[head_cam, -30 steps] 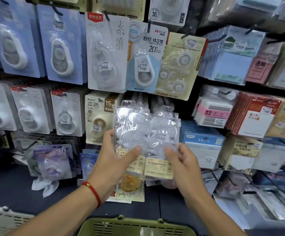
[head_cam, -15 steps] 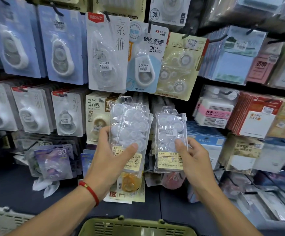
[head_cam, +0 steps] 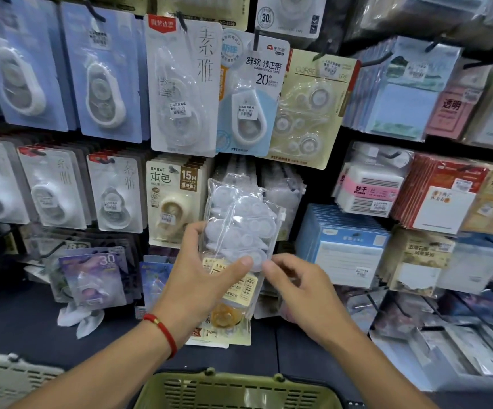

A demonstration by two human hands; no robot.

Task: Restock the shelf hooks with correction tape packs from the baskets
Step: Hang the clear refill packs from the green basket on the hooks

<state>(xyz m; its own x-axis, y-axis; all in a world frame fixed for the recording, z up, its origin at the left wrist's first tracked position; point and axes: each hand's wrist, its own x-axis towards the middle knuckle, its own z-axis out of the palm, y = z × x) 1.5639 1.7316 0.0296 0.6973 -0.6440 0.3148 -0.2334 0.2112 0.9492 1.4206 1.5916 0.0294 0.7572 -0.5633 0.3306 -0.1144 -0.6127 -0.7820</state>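
My left hand [head_cam: 198, 278] grips a small stack of clear correction tape packs [head_cam: 239, 228] with yellow barcode labels, held upright in front of the middle shelf row. My right hand [head_cam: 307, 293] holds nothing; its curled fingertips are at the stack's lower right edge. Just behind and to the right of the stack, the same kind of clear packs [head_cam: 283, 193] hang on a hook. Carded correction tapes [head_cam: 177, 84] fill the hooks above and to the left.
A green basket [head_cam: 239, 391] sits at the bottom centre, directly under my hands, and a white basket [head_cam: 0, 376] at the bottom left. Sticky-note packs [head_cam: 342, 246] and notepads hang to the right. A dark shelf ledge [head_cam: 18, 320] runs below the hooks.
My right hand carried one clear pack to the hook on the right, let it go there, and came back empty to the stack in my left hand.
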